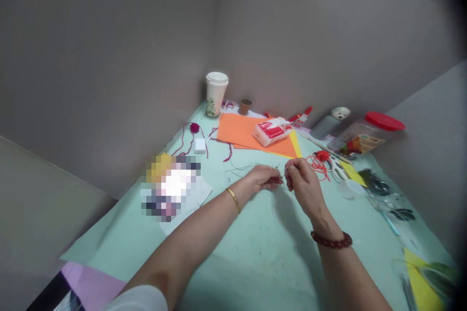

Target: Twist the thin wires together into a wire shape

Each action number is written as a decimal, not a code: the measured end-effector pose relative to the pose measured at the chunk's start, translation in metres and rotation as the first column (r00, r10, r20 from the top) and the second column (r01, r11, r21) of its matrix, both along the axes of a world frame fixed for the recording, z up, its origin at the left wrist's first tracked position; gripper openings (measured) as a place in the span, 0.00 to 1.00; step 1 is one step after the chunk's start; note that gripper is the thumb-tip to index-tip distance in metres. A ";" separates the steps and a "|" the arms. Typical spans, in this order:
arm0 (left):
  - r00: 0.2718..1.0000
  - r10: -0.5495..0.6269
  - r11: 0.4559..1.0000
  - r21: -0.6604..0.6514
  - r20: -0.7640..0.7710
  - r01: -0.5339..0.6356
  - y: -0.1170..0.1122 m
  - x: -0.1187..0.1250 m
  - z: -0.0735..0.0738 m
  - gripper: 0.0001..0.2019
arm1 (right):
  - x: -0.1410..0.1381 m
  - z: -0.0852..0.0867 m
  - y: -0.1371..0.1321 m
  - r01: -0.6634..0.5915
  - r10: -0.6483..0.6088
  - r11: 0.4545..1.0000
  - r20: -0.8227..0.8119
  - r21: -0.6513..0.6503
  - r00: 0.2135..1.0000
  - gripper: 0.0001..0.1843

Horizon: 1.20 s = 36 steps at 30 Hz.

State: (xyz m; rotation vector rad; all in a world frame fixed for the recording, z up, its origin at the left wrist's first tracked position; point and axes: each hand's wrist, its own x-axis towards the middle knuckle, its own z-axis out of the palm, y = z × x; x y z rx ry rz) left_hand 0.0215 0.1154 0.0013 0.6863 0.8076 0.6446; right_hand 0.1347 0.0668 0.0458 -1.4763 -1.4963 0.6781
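Pinching together at centre frame, the left hand (261, 178) and right hand (302, 185) seem to grasp a thin strand (251, 167), its loose length lying on the mint cover (277, 262); handling it calls for steady fingertips.

Pixelated item (170, 188) unreadable, fine wire (248, 169) barely visible, yellow paper (421, 284) cut off
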 end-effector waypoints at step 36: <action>0.999 0.014 0.999 0.039 0.045 -0.016 -0.003 -0.003 -0.004 0.05 | -0.029 -0.033 -0.078 0.027 -0.066 0.994 0.392 0.104 0.917 0.11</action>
